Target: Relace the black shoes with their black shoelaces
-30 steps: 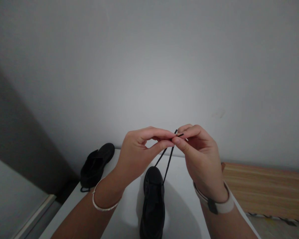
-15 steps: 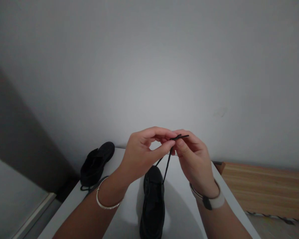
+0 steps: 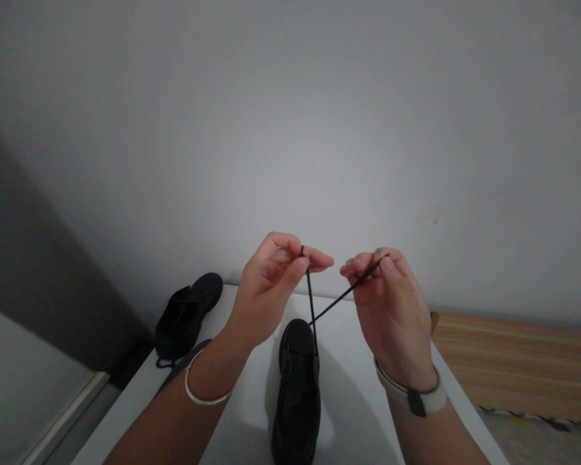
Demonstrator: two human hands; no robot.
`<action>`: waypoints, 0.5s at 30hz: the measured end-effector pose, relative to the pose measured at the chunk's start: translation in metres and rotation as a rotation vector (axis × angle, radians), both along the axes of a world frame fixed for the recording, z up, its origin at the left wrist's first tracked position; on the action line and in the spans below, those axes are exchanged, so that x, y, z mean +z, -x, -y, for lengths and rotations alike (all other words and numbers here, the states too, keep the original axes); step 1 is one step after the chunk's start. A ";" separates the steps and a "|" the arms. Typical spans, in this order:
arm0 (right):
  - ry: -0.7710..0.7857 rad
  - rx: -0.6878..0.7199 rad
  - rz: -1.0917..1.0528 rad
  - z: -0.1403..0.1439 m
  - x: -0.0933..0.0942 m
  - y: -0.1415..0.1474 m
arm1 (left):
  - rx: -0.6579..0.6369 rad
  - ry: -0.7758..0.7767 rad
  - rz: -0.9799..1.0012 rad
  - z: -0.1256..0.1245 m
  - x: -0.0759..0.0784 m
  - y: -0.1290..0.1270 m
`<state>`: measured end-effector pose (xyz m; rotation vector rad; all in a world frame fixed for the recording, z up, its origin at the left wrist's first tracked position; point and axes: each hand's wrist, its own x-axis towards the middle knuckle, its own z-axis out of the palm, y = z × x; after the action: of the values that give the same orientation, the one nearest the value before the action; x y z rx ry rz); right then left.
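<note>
Above the toe of a black shoe [image 3: 296, 387], my left hand [image 3: 271, 287] pinches one end of a black shoelace [image 3: 311, 297] between thumb and forefinger. Its other fingers stretch out to the right. Across a gap, my right hand [image 3: 392, 303] pinches the second lace end, its fingertips curled around it. Both lace ends run down taut to the front of the shoe and cross just above it. The shoe stands upright, toe facing the wall, between my forearms.
A white tabletop [image 3: 252, 413] bears the shoe. At its back left corner lies another black shoe [image 3: 188, 316], with a dark item [image 3: 184, 368] beside it, partly behind my left arm. A grey wall [image 3: 310, 142] rises behind. Right of the table is a wooden panel [image 3: 518, 361].
My hands, together on the lace ends before, have moved apart. The left went left and the right went right, each with one lace end, and the laces now cross above the shoe.
</note>
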<state>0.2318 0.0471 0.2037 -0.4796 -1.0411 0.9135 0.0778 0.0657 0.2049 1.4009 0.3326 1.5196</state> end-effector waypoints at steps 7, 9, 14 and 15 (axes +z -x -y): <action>0.239 -0.099 -0.008 0.011 -0.036 -0.071 | 0.258 0.197 0.074 -0.021 -0.054 0.061; 0.301 -0.221 0.050 0.011 -0.060 -0.099 | 0.352 0.221 0.053 -0.028 -0.079 0.086; 0.441 -0.411 0.139 0.012 -0.136 -0.159 | 0.551 0.319 -0.128 -0.035 -0.147 0.140; 0.476 -0.427 0.160 0.014 -0.151 -0.166 | 0.577 0.334 -0.159 -0.034 -0.159 0.148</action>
<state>0.3981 0.0335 0.0531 -1.1426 -0.8114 0.7404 -0.0697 0.1000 0.0454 1.2108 1.1129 1.7022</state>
